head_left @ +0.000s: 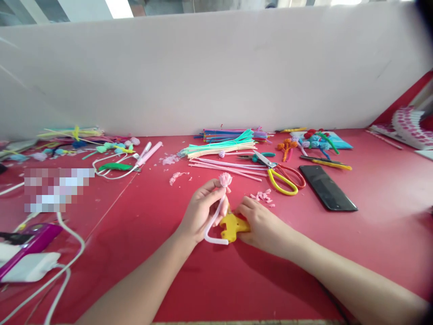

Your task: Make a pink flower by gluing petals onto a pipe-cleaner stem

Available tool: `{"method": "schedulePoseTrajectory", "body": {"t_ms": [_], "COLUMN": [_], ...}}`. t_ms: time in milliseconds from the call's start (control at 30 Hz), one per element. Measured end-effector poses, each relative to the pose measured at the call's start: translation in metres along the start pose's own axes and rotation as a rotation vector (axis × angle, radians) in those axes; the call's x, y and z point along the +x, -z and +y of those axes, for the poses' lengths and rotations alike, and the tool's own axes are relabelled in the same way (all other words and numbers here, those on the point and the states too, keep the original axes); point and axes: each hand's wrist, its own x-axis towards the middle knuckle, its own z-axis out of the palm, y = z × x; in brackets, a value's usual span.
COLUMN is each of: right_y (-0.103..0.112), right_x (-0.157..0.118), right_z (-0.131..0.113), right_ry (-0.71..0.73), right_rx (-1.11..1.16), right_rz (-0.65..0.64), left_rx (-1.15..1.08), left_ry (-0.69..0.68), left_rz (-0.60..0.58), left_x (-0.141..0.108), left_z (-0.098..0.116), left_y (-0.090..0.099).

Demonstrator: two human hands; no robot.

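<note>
Between the thumb and fingers of my left hand (206, 205) is a pipe cleaner flower (225, 179) with a pink layered head. Its pale pink stem (213, 225) hangs below the hand and bends sharply to the right. My right hand (262, 223) is wrapped round a yellow glue gun (232, 227), close beside the left fingers. The gun's tip is partly hidden near the left fingertips, and I cannot tell whether it touches the flower. Small pink clippings (262, 196) lie just beyond my right hand.
Yellow-and-red-handled scissors (284, 178) and a black phone (328, 187) lie at right. Bundled pipe cleaners (219, 146) are at the back before a white partition (216, 72). A pink hair straightener (149, 153), white cables (81, 243) and a purple power strip (34, 246) occupy the left.
</note>
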Motion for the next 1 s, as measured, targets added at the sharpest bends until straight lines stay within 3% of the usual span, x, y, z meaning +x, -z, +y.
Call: {"method": "schedulePoseTrajectory", "body": {"t_ms": [133,300,433,800,1000], "right_y": [0.012,0.034,0.032,0.038,0.029], "right_x": [0.002,0.012,0.014,0.003,0.002], "right_z": [0.005,0.035,0.049,0.041,0.038], "right_ry": [0.075,-0.093,-0.084,-0.065,-0.078], "right_rx": [-0.079,-0.274,-0.361,-0.464,-0.385], "right_rz": [0.03,0.182,0.086,-0.04,-0.018], "left_rx": [-0.026,-0.047,-0.052,-0.063,-0.063], "left_ry": [0.019,0.027,0.056,0.075,0.079], "left_rz": [-0.018,0.01,0.007,0.015,0.008], "left_x": [0.0,0.002,0.002,0.001,0.001], "left_z": [-0.002,-0.006,-0.008,-0.008,-0.009], "left_y": [0.001,0.004,0.001,0.0,-0.001]}}
